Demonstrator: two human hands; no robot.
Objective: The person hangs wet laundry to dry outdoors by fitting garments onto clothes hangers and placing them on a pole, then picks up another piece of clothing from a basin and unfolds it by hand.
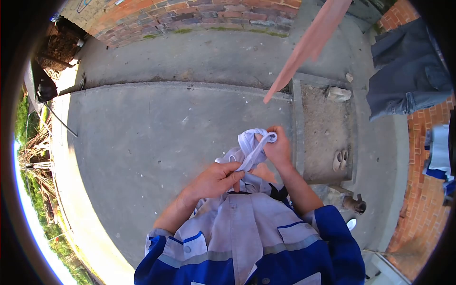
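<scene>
Well, from the head view, the left hand [218,180] pinches a pale cloth [251,151] between thumb and fingers, while the right hand [278,147] grips its looped upper end. The cloth (twisted and bunched) sits between them, just in front of the blue-and-white jacket [247,221], above the grey floor [142,133].

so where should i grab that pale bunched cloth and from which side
Probably pinch the pale cloth by its bunched upper fold, coming from the left: that fold bulges out with its left side exposed, while the left grip pinches the lower part and the right grip holds the upper right.
</scene>
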